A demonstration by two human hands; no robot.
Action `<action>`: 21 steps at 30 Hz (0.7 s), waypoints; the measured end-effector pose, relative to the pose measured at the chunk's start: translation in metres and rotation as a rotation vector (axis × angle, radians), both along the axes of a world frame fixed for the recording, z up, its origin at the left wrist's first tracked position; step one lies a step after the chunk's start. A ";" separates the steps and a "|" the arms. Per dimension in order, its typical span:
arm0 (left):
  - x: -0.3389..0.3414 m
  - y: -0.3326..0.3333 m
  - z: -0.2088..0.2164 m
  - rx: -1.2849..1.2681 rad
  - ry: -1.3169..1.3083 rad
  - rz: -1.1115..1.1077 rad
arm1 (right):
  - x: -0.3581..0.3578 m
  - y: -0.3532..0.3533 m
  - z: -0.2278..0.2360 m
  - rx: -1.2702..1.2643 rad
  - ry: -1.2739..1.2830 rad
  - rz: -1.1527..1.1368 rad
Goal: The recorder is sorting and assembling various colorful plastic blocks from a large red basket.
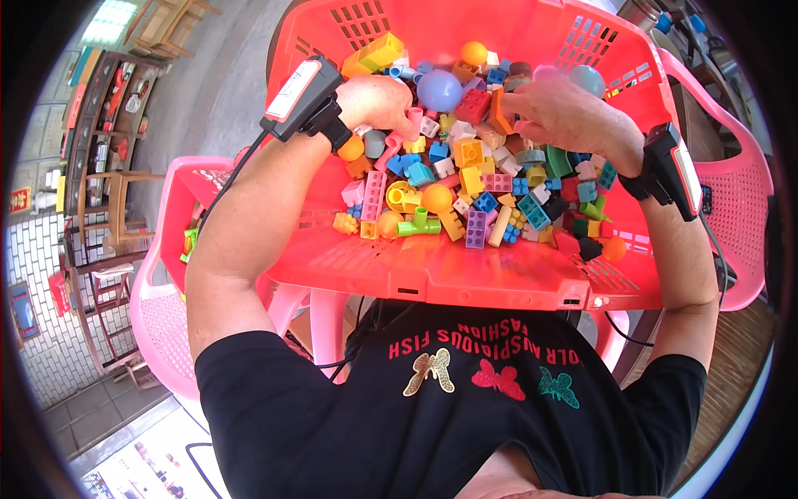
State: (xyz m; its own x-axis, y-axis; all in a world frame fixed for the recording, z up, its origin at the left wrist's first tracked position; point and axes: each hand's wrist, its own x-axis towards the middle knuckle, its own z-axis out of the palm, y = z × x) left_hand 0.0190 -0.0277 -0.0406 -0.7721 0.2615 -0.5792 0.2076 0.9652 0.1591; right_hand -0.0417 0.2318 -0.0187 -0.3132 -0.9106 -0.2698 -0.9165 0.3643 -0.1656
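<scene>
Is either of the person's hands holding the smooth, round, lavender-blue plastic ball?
No, the ball lies among multicoloured plastic toy blocks, between the left hand and the right hand, with neither gripping it.

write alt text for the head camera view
A person's left hand and right hand reach into a red basket of colourful toy blocks and balls. Both wear black strapped devices; pink chairs stand on either side.

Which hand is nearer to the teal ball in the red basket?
Right. The right hand is close beside the teal ball, on the side toward the person; the left hand is well to its left, past the periwinkle ball.
</scene>
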 end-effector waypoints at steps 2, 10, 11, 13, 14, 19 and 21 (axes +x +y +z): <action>0.000 0.004 -0.002 -0.071 0.080 -0.014 | -0.001 0.002 0.000 -0.043 -0.021 -0.001; 0.002 0.016 -0.003 -0.049 -0.083 -0.141 | 0.008 -0.002 0.002 -0.301 -0.010 -0.015; 0.005 0.018 -0.003 -0.047 -0.021 -0.112 | 0.008 -0.002 0.002 -0.267 -0.028 -0.023; 0.009 0.024 -0.004 -0.052 0.064 -0.054 | 0.006 -0.002 -0.001 -0.232 -0.043 -0.027; 0.013 0.026 -0.005 -0.051 0.064 -0.054 | 0.005 -0.002 -0.004 -0.240 -0.047 -0.017; 0.017 0.031 -0.017 -0.045 0.203 0.009 | 0.000 -0.003 0.002 -0.244 -0.043 0.014; 0.016 0.028 -0.016 -0.037 0.195 -0.007 | -0.008 -0.002 0.002 -0.345 -0.020 -0.014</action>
State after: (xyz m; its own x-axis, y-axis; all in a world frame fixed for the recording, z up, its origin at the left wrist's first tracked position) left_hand 0.0349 0.0000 -0.0569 -0.8690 0.2485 -0.4279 0.2375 0.9681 0.0797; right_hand -0.0500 0.2302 -0.0168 -0.3236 -0.9450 0.0468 -0.9072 0.2958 -0.2993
